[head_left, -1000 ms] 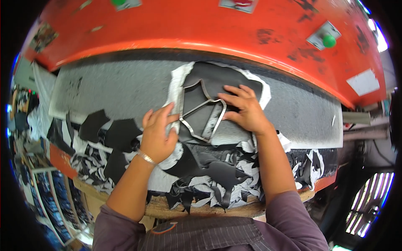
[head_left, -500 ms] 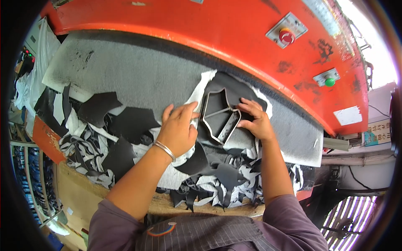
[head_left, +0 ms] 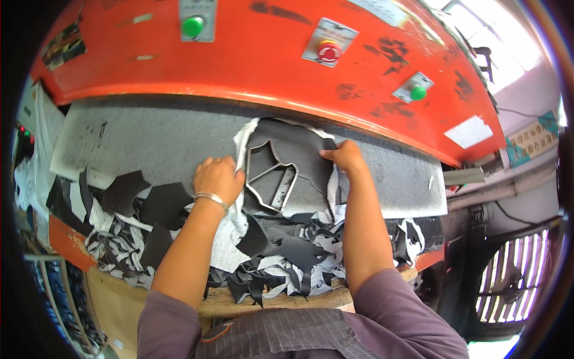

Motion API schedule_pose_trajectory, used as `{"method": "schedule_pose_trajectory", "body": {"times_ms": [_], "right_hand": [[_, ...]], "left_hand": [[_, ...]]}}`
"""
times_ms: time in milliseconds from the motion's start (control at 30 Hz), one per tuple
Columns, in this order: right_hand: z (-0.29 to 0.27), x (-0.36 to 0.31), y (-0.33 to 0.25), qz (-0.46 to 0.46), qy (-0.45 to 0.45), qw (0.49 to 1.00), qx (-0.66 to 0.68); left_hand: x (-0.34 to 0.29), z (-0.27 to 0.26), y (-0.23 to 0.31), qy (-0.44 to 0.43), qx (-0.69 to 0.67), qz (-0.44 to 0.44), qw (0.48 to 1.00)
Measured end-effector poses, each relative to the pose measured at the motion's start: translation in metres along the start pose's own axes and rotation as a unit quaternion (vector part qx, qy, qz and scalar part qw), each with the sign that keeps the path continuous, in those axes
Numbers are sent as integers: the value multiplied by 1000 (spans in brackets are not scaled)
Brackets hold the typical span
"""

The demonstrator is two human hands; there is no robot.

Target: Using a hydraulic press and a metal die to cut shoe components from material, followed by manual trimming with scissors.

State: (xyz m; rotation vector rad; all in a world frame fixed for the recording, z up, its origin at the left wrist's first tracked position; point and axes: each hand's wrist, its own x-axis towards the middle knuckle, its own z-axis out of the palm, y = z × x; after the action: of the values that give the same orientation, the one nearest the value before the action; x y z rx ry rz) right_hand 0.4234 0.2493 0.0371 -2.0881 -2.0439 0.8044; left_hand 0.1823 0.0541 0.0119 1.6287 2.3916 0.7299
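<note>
A metal cutting die (head_left: pixel 284 187) with an angular outline and a crossbar lies on a black sheet of leather-like material (head_left: pixel 312 172) with a ragged pale border. The die sits toward the sheet's left side, and neither hand touches it. My left hand (head_left: pixel 217 179) is at the sheet's left edge, its fingers bent and closed on the pale border; the fingertips are partly hidden. On the other side my right hand (head_left: pixel 348 157) pinches the sheet's upper right edge, thumb on top of the black face.
Under the sheet is a grey cutting board (head_left: pixel 155 128). Black cut pieces (head_left: pixel 164 203) and tangled offcuts (head_left: pixel 119 251) lie left and along the front. Behind rises an orange machine beam (head_left: pixel 239 66) with a red button (head_left: pixel 329 52) and green buttons (head_left: pixel 418 93).
My right hand has left the die and taken the sheet's right edge. My left hand has gone from spread fingers beside the die to bent fingers at the sheet's left edge. The view has shifted.
</note>
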Motion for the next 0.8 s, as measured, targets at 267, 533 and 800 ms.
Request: {"method": "schedule_pose_trajectory", "body": {"times_ms": [267,533,800], "right_hand": [[3,10,5,-119,134,980,82],[28,-109,16,-433,28,900,36],[52,-124,15,-388,18,921,-35]], "left_hand": [[26,3,8,59,-10,-22,998],[-38,-9,18,111,-125,99,981],[-56,19,2,69,-109,144,981]]}}
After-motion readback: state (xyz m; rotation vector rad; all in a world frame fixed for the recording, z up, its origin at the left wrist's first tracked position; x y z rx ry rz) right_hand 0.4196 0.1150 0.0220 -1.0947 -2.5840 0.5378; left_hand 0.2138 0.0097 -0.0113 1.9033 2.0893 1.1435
